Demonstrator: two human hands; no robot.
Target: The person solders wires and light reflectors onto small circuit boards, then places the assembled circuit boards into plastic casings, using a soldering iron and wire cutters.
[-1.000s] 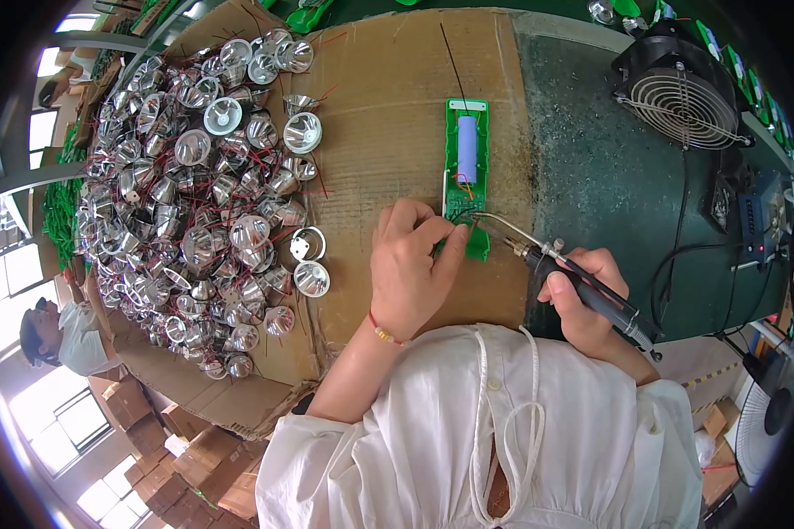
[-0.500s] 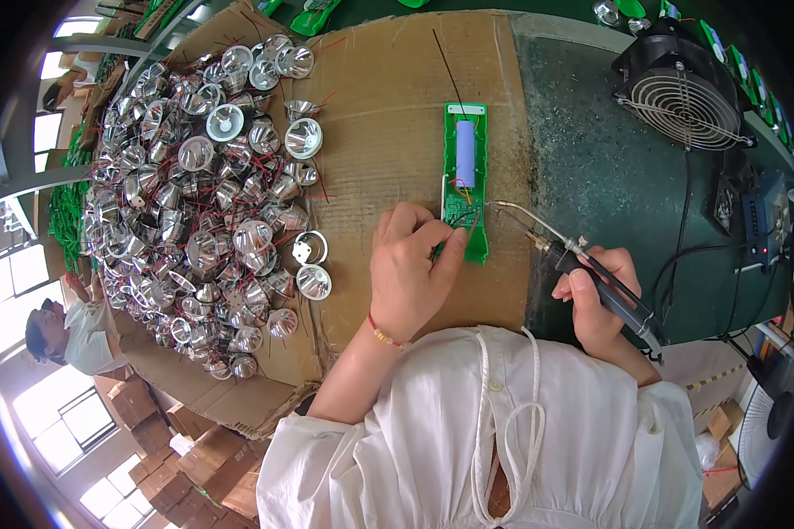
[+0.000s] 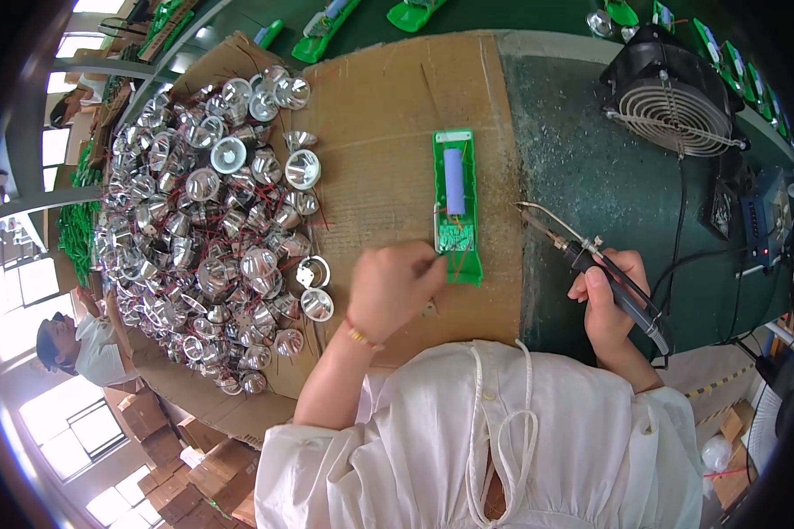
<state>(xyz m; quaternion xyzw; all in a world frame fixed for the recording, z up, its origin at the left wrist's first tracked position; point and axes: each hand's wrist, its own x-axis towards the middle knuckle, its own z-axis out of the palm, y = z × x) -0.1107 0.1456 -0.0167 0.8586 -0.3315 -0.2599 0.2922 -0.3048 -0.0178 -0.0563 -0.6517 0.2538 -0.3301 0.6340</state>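
Observation:
A green plastic housing [image 3: 467, 268] lies lengthwise on a cardboard sheet [image 3: 370, 115] in front of me. It holds a purple cylindrical battery [image 3: 454, 182] and a small green circuit board [image 3: 455, 236] with thin red wires. My left hand [image 3: 392, 286] is beside the housing's lower left edge, fingers curled in a pinch and slightly blurred; whatever sits between the fingertips is hidden. In my right hand [image 3: 610, 295] is a soldering iron [image 3: 628, 304] with a thin metal feed tube alongside. Its tip points left, over the cardboard's right edge, apart from the board.
Many silvery reflector cups [image 3: 260, 264] with red wires fill a cardboard box on the left. A black fan with a wire guard [image 3: 675, 115] stands at the far right, near a blue powered unit [image 3: 759, 225]. More green housings [image 3: 325, 31] lie at the back. Another person [image 3: 93, 344] is at far left.
My left hand has pulled back from the circuit board toward the lower left. The iron's tip has moved right, away from the board. The whole view has shifted slightly.

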